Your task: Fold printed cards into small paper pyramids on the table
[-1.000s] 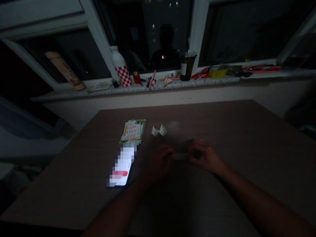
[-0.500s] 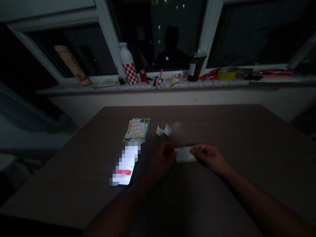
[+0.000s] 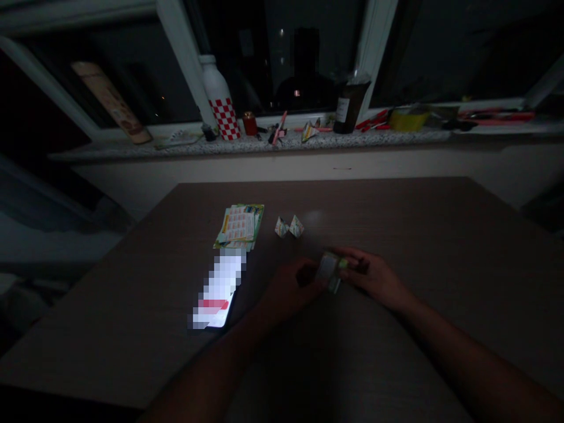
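Between my hands, just above the table, is a small printed paper card [image 3: 328, 267], bent or tilted and partly covered by fingers. My left hand [image 3: 299, 283] pinches its left side. My right hand [image 3: 370, 273] grips the right edge, thumb on the near face. Two small folded paper shapes [image 3: 289, 227] stand on the table beyond my left hand. Farther left lies a stack of printed cards [image 3: 238, 228]. A lit phone [image 3: 220, 288] rests in front of that stack, left of my left forearm. The dim light blurs details of the card.
The brown table [image 3: 409, 223] reaches to a wall under a window. On the stone sill [image 3: 282, 140] stand a checkered bottle [image 3: 224, 111], a small jar [image 3: 249, 123], a dark pouch [image 3: 348, 111], a tan tube [image 3: 112, 103], pens and a yellow item [image 3: 408, 119].
The card was held flat and stretched between both hands; now it is folded or turned, with my hands closer together. The view has shifted slightly, raising the table in the picture.
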Tool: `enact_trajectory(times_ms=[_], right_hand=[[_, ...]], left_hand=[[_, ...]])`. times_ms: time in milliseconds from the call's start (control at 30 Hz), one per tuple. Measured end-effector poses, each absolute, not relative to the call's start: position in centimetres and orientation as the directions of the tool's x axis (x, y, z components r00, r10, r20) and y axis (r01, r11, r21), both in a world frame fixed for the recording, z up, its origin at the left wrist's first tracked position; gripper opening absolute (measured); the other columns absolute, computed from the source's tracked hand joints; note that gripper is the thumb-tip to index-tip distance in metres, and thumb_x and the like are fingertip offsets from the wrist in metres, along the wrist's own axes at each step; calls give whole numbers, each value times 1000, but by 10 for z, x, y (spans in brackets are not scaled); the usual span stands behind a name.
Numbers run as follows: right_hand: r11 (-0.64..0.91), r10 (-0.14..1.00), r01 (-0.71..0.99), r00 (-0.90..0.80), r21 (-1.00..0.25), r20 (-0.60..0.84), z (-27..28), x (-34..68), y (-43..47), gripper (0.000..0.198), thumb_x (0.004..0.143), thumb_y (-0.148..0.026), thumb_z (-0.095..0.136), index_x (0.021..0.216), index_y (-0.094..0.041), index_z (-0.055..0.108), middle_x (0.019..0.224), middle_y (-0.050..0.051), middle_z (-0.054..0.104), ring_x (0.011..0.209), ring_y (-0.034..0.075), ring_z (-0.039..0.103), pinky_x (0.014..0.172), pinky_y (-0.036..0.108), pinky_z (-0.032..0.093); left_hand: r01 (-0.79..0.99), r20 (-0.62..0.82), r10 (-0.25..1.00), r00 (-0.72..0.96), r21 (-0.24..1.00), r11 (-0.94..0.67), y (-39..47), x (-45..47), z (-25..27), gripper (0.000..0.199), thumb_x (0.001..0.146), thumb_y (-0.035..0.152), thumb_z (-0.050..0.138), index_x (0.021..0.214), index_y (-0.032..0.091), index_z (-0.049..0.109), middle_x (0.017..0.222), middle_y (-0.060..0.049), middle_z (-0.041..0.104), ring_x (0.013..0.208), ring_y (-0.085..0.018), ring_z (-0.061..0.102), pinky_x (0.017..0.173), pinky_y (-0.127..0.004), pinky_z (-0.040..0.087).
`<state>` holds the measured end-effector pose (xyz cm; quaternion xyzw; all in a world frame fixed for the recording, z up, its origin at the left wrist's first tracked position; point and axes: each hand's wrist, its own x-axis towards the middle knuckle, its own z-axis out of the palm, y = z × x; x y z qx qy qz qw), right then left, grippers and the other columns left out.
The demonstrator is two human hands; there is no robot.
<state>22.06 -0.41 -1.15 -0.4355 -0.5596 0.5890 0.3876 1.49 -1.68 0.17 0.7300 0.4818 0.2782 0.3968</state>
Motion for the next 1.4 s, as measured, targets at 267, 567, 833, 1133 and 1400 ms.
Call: enact_trajectory(times_ms=[267,567,833,1133,1400], right_hand=[[-11,957,76,-290,-997,-33,-21,219,-3,57,71,-25,69,124,-20,49,76,-1,68,64,12,62,60,25,49],[238,939,338,-320,-910,127,-21,224,-1,26,82,-27,57,104,-19,66,81,4,71,70,16,64,64,27,50],[366,911,569,-382,-737,158,-14,222,-3,20,80,-19,55,90,-21,72,90,4,74,77,20,69,70,29,52],[360,927,638,-327,-680,184,-21,222,-6,16,81,-24,59,91,-21,71,87,4,73,72,19,69,67,30,53],[585,803,607,-529,-538,274,-23,232,-5,27,75,-23,69,102,-24,68,109,8,63,102,24,59,90,41,46]], left_hand=[[462,114,947,301,851,-250,-17,12,-4,40,88,27,48,126,16,43,96,-7,67,83,-19,64,74,-32,51],[620,303,715,630,359,-698,-14,-2,9,47,74,5,52,115,25,59,144,-7,36,134,-27,29,108,-47,29],[525,194,589,784,297,-797,-20,6,12,16,86,22,52,98,22,62,115,-4,60,111,-20,51,101,-39,33],[491,134,545,828,296,-819,-21,6,9,13,84,23,54,93,20,64,106,-3,63,104,-19,53,97,-36,33],[512,90,581,809,377,-772,-18,4,12,16,86,27,53,93,22,66,100,-3,63,98,-20,54,93,-36,35]])
